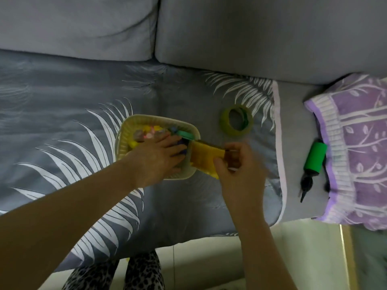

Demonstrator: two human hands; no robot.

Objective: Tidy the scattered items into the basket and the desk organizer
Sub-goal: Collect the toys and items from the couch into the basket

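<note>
Two bare hands are working over the sofa seat, and both are yours. Your left hand (156, 156) is reaching into the pale basket (123, 143), its fingers lying fairly straight and spread over the small things inside, pressing on them rather than curling round any one that can be made out. Your right hand (234, 164) is hovering just right of the basket, with thumb and fingers pinching the right end of a yellow pouch (204, 159); the hand is blurred, so the exact finger placing is hard to tell. The pouch is lying across the basket's right rim, its left end touching the fingertips of your left hand.

The basket is sitting on a grey cover with white leaf prints (83, 143), near the middle of the seat. Inside it, small colourful pieces (150, 129) in pink, yellow and blue are piling up along the far side, and a teal piece (185, 134) is lying at the far right corner.

A roll of green tape (236, 120) is lying on the cover, to the right of the basket and a little farther away, apart from it. Farther right, off the cover on the bare grey seat, a green cylinder with a black nozzle (314, 162) is lying just beside a purple cushion (360, 147), its far end touching the cushion's edge. Grey back cushions (251, 34) are filling the far side.
</note>
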